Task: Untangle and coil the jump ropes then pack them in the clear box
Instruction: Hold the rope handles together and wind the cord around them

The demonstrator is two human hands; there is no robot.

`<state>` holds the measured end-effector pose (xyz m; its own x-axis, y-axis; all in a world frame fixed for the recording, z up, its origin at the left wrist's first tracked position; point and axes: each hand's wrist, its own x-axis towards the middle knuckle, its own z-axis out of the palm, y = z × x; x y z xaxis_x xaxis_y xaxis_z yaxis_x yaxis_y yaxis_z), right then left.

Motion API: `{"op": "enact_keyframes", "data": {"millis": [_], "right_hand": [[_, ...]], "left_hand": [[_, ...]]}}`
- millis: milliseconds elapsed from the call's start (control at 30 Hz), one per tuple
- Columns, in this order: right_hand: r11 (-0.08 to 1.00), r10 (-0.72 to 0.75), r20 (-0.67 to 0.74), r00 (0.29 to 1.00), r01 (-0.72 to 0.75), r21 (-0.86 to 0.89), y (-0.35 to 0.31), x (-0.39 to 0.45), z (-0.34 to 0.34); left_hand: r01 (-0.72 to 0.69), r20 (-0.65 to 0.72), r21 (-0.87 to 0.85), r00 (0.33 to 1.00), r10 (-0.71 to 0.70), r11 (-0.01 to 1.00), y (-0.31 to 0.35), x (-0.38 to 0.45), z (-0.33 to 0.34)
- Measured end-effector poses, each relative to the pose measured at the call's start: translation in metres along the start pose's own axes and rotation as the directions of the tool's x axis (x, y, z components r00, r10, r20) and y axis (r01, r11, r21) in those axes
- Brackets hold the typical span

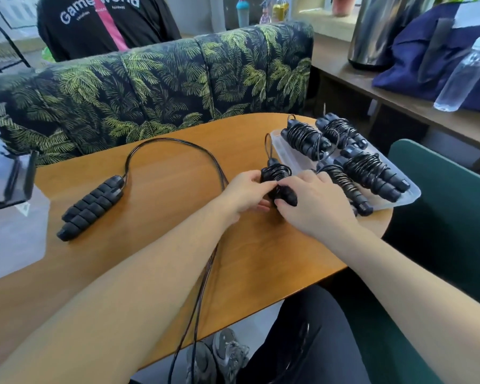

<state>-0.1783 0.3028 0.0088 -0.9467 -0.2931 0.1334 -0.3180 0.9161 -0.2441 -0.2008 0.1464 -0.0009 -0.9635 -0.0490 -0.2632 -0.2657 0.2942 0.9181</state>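
Both hands meet over the tabletop on one coiled jump rope: the left hand has its grip curled round the bundle, the right hand pinches its lower end. Just to the right, the clear box holds four wound ropes (all black). A loose rope's handles lie well to the left.

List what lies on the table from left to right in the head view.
Uncoiled rope's handles → left hand → rope being coiled → right hand → clear tray of coiled ropes.
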Motion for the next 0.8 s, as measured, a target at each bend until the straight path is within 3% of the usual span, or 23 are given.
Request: {"op": "enact_keyframes", "data": {"millis": [200,367,467,533,700,800], "right_hand": [[0.985,-0.124,0.079,0.989,0.113,0.133,-0.044,0.008,0.014],[0.967,-0.197,0.161,0.967,0.164,0.194,-0.089,0.030,0.042],[0.959,-0.231,0.203,0.952,0.186,0.215,-0.113,0.044,0.057],[0.953,-0.255,0.209,0.944,0.208,0.222,-0.127,0.051,0.067],[0.928,-0.292,0.130,0.948,0.248,0.277,-0.159,0.066,0.088],[0.912,-0.319,0.110,0.941,0.273,0.308,-0.172,0.074,0.097]], "left_hand": [[-0.068,-0.152,0.290,0.981,0.116,0.955,-0.033,-0.027,-0.071],[-0.024,-0.283,0.438,0.945,0.163,0.899,-0.075,-0.051,-0.134],[0.021,-0.336,0.680,0.897,0.286,0.733,-0.098,-0.058,-0.170],[0.094,-0.343,0.777,0.892,0.294,0.622,-0.111,-0.060,-0.193],[0.193,-0.308,0.886,0.924,0.225,0.421,-0.136,-0.056,-0.240],[0.252,-0.334,0.896,0.925,0.181,0.366,-0.138,-0.049,-0.259]]}}
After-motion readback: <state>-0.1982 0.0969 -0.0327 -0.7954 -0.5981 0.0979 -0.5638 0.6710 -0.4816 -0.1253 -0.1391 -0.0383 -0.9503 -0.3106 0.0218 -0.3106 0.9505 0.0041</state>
